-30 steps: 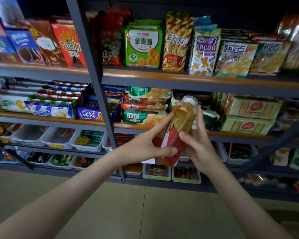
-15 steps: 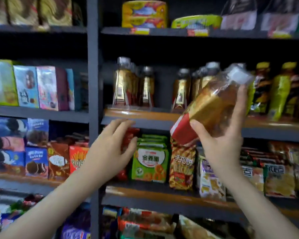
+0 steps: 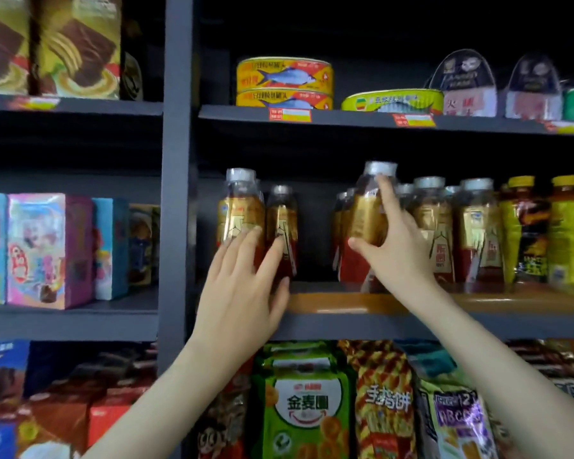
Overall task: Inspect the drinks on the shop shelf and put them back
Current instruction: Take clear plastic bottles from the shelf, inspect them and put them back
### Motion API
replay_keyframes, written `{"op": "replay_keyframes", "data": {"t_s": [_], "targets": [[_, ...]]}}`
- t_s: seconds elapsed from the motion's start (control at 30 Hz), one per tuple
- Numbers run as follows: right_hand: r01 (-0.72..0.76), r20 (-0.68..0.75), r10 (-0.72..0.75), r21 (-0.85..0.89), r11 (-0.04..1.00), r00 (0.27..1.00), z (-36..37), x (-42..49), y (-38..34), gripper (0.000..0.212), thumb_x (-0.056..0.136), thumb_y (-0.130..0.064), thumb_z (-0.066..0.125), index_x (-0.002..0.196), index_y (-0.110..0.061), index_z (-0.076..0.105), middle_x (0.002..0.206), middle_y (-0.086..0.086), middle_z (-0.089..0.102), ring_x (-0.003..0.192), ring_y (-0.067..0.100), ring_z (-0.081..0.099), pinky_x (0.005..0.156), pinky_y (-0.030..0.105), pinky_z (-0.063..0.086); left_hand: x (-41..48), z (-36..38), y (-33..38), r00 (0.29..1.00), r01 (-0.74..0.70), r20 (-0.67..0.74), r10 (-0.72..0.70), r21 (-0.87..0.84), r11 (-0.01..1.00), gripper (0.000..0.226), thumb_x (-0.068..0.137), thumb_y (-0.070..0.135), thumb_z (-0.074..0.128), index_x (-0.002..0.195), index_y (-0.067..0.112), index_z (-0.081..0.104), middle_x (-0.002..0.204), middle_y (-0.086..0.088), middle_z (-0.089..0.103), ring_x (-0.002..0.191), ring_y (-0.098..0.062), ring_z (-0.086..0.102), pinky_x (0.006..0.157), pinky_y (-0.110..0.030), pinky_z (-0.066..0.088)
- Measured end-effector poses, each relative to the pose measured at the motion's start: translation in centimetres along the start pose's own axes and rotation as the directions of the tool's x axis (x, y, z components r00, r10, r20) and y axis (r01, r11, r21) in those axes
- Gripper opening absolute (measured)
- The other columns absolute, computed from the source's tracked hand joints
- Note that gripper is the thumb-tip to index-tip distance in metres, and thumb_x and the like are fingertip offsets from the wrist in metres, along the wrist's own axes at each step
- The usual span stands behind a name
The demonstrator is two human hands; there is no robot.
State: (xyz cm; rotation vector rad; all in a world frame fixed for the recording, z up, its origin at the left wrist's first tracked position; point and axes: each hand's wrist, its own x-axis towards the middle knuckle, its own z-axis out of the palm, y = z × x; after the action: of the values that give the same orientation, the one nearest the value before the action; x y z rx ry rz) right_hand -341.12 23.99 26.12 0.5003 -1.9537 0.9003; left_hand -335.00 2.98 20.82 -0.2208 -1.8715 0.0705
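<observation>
Two hands at drinks shelf [image 3: 345, 304], right hand [image 3: 401, 256] curled round an upright tea bottle [image 3: 367, 207], left hand [image 3: 242, 293] straight-fingered, touching two other bottles [image 3: 241, 210]

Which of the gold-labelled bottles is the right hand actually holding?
The bottle at the left end of the right-hand group: the right hand grips its label, and its cap stands higher than the neighbours'.

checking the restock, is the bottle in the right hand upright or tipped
Roughly upright: the bottle the right hand grips has its cap above its base. Touching the shelf: cannot tell.
</observation>
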Motion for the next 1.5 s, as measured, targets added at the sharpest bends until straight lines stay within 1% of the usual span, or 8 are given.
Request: {"op": "replay_keyframes", "data": {"t_s": [0.2, 0.37, 0.67, 0.87, 1.0, 1.1, 1.27, 1.5], "targets": [[-0.027, 0.25, 0.101, -0.283, 0.959, 0.963, 1.3, 2.6, 0.5, 0.1, 0.09, -0.033, 0.066, 0.146, -0.048, -0.015, 0.153, 0.027, 0.011, 0.105, 0.038, 0.06, 0.086, 0.038, 0.051, 1.6, 1.3, -1.1, 0.992, 0.122, 0.021, -0.121, -0.051, 0.991, 0.057, 0.09, 0.043, 0.042, 0.133, 0.008, 0.056, 0.136, -0.025, 0.05, 0.123, -0.042, 0.049, 0.099, -0.056, 0.046], [-0.018, 0.499, 0.148, -0.256, 0.966, 0.854, -0.1, 3.2, 0.9, 0.121, 0.083, -0.028, 0.075, 0.136, -0.057, -0.03, 0.157, 0.025, -0.007, 0.145, 0.042, -0.003, 0.113, 0.054, 0.017, 1.7, 2.3, -1.5, 0.989, 0.147, 0.013, -0.146, -0.06, 0.987, 0.061, 0.089, 0.045, 0.04, 0.137, 0.01, 0.053, 0.141, -0.026, 0.044, 0.131, -0.044, 0.041, 0.099, -0.06, 0.044], [-0.03, 0.479, 0.194, -0.329, 0.944, 0.856, 1.7, 5.0, 2.4, 0.127, 0.082, -0.023, 0.076, 0.13, -0.055, -0.038, 0.154, 0.028, 0.003, 0.134, 0.039, 0.035, 0.106, 0.048, 0.039, 2.0, 2.9, -1.4, 0.99, 0.132, -0.046, -0.131, 0.027, 0.991, 0.059, 0.087, 0.045, 0.04, 0.129, 0.009, 0.061, 0.139, -0.023, 0.048, 0.127, -0.044, 0.043, 0.091, -0.057, 0.048], [-0.059, 0.437, 0.309, -0.498, 0.865, 0.845, 2.8, 5.7, 1.6, 0.124, 0.084, -0.031, 0.073, 0.136, -0.045, -0.037, 0.153, 0.025, 0.006, 0.135, 0.039, 0.03, 0.098, 0.043, 0.047, 1.7, 1.4, -2.3, 0.984, 0.077, -0.171, -0.057, 0.117, 0.99, 0.054, 0.09, 0.035, 0.042, 0.127, 0.001, 0.06, 0.137, -0.028, 0.049, 0.128, -0.045, 0.042, 0.099, -0.056, 0.045], [0.151, 0.245, 0.019, -0.654, 0.741, 0.969, 4.5, 5.3, -1.0, 0.104, 0.091, -0.044, 0.06, 0.147, -0.031, -0.026, 0.155, 0.024, -0.011, 0.142, 0.037, 0.009, 0.102, 0.042, 0.041, 1.3, -0.6, -3.5, 0.954, 0.047, -0.293, 0.06, 0.344, 0.938, 0.048, 0.09, 0.028, 0.051, 0.13, 0.001, 0.058, 0.143, -0.027, 0.045, 0.138, -0.043, 0.032, 0.114, -0.057, 0.02], [0.279, 0.313, -0.127, -0.507, 0.816, 0.941, 7.6, 5.7, -3.7, 0.097, 0.094, -0.041, 0.057, 0.147, -0.036, -0.024, 0.157, 0.017, -0.018, 0.144, 0.037, 0.004, 0.107, 0.045, 0.037, 1.9, -1.1, -4.6, 0.972, 0.067, -0.233, 0.041, 0.437, 0.897, 0.052, 0.088, 0.033, 0.054, 0.132, 0.005, 0.058, 0.147, -0.024, 0.04, 0.141, -0.041, 0.027, 0.114, -0.062, 0.016], [0.086, 0.556, 0.047, -0.21, 0.974, 0.83, 14.5, 9.0, -4.3, 0.098, 0.095, -0.019, 0.058, 0.145, -0.049, -0.021, 0.154, 0.009, -0.033, 0.145, 0.043, -0.012, 0.114, 0.055, 0.023, 2.4, -0.3, -4.4, 0.996, -0.04, -0.052, 0.075, 0.491, 0.87, 0.057, 0.089, 0.041, 0.046, 0.136, 0.01, 0.055, 0.145, -0.018, 0.047, 0.14, -0.036, 0.032, 0.115, -0.063, 0.011], [0.015, 0.577, 0.067, -0.135, 0.991, 0.814, 15.3, 10.6, -3.3, 0.107, 0.088, -0.023, 0.067, 0.146, -0.047, -0.019, 0.153, 0.016, -0.035, 0.141, 0.042, 0.027, 0.107, 0.048, 0.038, 2.3, -0.1, -4.7, 0.999, -0.033, 0.012, 0.031, 0.51, 0.86, 0.056, 0.091, 0.044, 0.044, 0.137, 0.014, 0.055, 0.134, -0.016, 0.059, 0.126, -0.033, 0.053, 0.116, -0.06, 0.01]]}}
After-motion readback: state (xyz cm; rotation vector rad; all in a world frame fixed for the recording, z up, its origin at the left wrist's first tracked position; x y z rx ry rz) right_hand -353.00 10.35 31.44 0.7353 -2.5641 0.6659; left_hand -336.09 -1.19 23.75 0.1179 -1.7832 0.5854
